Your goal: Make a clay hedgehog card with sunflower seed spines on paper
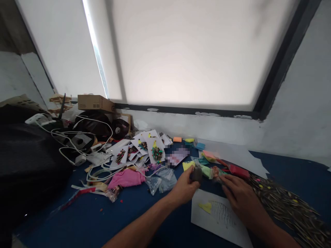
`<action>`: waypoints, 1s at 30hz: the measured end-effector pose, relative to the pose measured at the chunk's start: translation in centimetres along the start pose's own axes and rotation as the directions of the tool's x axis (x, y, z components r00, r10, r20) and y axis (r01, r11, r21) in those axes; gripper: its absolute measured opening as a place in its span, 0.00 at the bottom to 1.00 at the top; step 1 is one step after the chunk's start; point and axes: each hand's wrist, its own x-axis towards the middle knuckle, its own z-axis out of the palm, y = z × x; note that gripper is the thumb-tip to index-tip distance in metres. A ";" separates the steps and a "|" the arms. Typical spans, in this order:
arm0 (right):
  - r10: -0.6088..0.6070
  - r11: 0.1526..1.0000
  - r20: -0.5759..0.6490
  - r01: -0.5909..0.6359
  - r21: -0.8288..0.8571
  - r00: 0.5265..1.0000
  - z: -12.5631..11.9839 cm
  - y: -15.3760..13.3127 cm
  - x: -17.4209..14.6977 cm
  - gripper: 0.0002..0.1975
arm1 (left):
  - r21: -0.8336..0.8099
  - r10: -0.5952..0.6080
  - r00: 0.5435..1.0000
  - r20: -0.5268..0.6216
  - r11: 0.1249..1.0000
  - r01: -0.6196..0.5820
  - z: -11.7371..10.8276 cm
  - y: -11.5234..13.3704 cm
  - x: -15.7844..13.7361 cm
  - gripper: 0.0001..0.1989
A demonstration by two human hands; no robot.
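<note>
My left hand (pixel 184 186) is closed on a dark grey lump of modelling clay (pixel 196 173), which seems wrapped in clear plastic. Fingers stretched out, my right hand (pixel 239 193) is by a small clear bag with reddish-brown contents (pixel 215 171); blur hides whether the fingertips touch it. Yellow clay (pixel 188 166) and a pale green clay packet (pixel 206 171) sit just beyond my hands. Below them lies a white sheet (pixel 201 220) with a drawn, scaly, fish-like outline, and yellow clay (pixel 205 207) covers one end of it. My right hand covers part of this sheet.
Striped sunflower seeds (pixel 289 203) spread at the right, beside a red clay packet (pixel 239 171). Finished seed-and-clay cards (pixel 157 151) are piled back left, near white cables (pixel 90 155) and pink clay (pixel 128 178). A cardboard box (pixel 94 102) stands under the window.
</note>
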 end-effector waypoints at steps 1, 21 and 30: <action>0.013 1.000 -0.009 -0.013 0.003 1.000 -0.2 0.0 0.1 0.22 | -0.033 0.006 1.000 0.023 0.999 -0.005 0.0 0.1 0.0 0.36; 0.596 0.448 0.192 -0.522 0.726 0.779 -5.3 -3.5 1.7 0.22 | 0.377 0.437 0.873 -0.217 0.862 -0.338 -0.7 1.6 -0.6 0.16; 0.458 0.436 0.262 -0.471 0.767 0.849 -6.0 -6.2 1.4 0.18 | -0.330 0.109 0.983 0.149 0.942 -0.054 0.4 2.9 -1.6 0.26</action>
